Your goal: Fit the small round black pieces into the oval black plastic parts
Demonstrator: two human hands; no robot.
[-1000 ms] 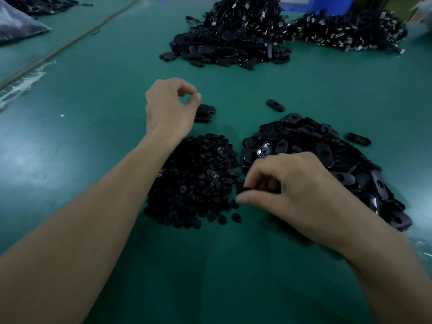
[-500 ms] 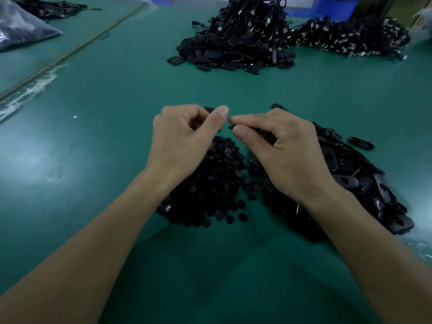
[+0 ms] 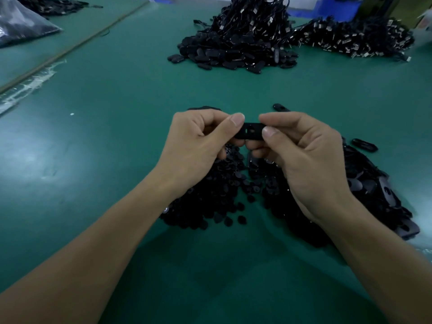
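Oval part (image 3: 251,131) btwn L hand (image 3: 198,146) & R hand (image 3: 304,155); dark-filled bag (image 3: 25,26) top-left.

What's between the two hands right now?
One oval black part, each end pinched by the left hand and right hand. Shows in the head view.

An oval black part (image 3: 251,131) is held level above heaps of round pieces (image 3: 210,195) and oval parts (image 3: 378,195).

Both ends of the oval part (image 3: 251,132) under the fingertips (image 3: 238,119).
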